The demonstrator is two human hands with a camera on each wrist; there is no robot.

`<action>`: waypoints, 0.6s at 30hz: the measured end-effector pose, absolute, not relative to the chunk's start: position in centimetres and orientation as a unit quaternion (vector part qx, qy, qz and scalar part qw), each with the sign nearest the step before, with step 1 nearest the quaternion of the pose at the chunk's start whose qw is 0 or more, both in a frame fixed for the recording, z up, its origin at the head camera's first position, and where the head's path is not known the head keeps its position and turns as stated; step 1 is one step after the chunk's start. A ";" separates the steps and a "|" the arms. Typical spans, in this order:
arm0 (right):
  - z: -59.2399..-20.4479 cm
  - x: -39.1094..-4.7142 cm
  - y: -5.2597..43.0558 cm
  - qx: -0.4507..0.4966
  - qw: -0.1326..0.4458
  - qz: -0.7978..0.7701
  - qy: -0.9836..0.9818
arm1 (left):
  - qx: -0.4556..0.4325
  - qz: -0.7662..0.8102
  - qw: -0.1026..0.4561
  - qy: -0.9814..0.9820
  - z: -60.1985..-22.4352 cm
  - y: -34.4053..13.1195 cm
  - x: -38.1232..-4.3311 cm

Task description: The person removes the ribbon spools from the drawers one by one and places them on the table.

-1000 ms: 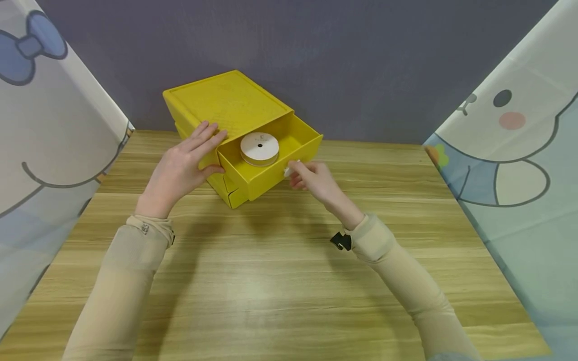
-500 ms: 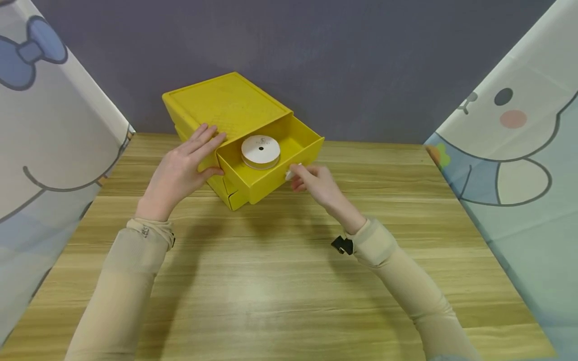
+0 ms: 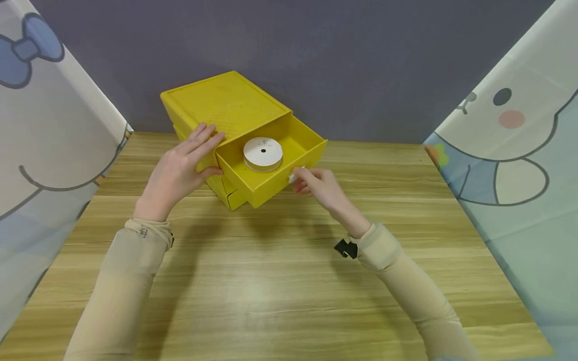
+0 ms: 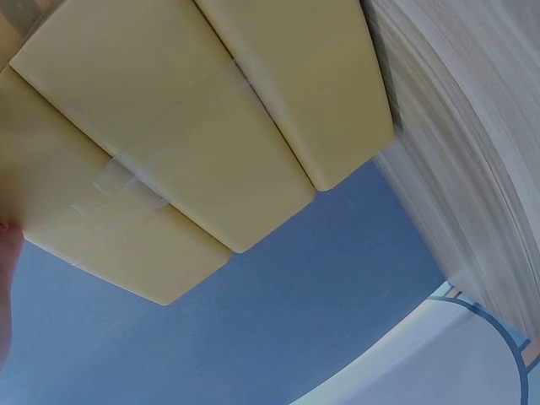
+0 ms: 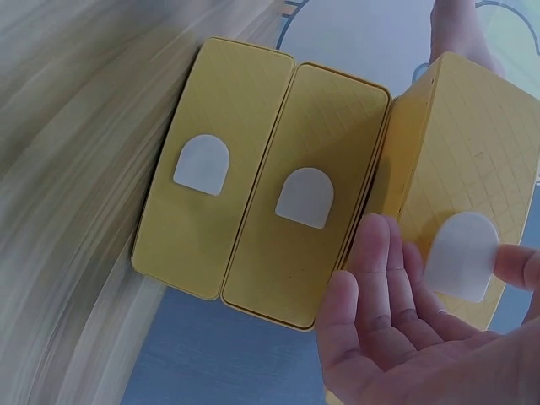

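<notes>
A yellow drawer cabinet (image 3: pixel 228 103) sits at an angle on the table. Its top drawer (image 3: pixel 273 193) is pulled out, and inside lies a white-faced ribbon spool (image 3: pixel 263 151), flat side up. My left hand (image 3: pixel 176 173) rests on the cabinet's top left edge, fingers extended over the top and thumb against the side near the front. At the drawer front, my right hand (image 3: pixel 321 186) pinches the white drawer handle (image 5: pixel 460 257) between thumb and fingers. In the right wrist view the other fingers are loosely bent beside the drawer.
Two lower drawers, a middle one (image 5: pixel 346 126) and a bottom one (image 5: pixel 228 101), are closed, each with a white handle. A dark wall (image 3: pixel 361 70) stands behind the wooden table (image 3: pixel 271 291). Cartoon-printed curtains (image 3: pixel 519 150) flank both sides.
The top drawer has slid a little farther out toward the front right, carrying the spool along. My right hand moved with it; my left hand stayed in place on the cabinet.
</notes>
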State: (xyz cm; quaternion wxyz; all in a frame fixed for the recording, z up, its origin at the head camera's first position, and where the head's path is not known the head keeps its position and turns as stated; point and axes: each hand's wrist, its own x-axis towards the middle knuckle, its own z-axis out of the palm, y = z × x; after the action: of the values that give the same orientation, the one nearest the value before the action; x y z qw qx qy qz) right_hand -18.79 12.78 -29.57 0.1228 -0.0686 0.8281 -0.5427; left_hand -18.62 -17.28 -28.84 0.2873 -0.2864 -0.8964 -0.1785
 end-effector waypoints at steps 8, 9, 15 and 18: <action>-29.7 -18.6 13.0 -0.061 0.126 -0.556 0.819 | -0.287 -0.183 0.290 -0.894 -29.0 -17.3 -18.7; -29.7 -18.6 13.0 -0.061 0.126 -0.555 0.820 | -0.287 -0.183 0.291 -0.894 -29.0 -17.3 -18.7; -29.7 -18.4 13.1 -0.060 0.127 -0.544 0.827 | -0.288 -0.180 0.294 -0.893 -29.0 -17.4 -18.7; -29.7 -18.3 13.2 -0.056 0.128 -0.545 0.827 | -0.286 -0.181 0.292 -0.894 -29.0 -17.4 -18.7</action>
State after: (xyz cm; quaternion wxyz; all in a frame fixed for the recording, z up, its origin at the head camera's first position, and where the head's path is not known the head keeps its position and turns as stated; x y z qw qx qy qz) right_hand -18.34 13.17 -29.69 0.1284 -0.0564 0.8265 -0.5452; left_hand -18.71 -17.37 -29.00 0.2925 -0.2865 -0.8942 -0.1811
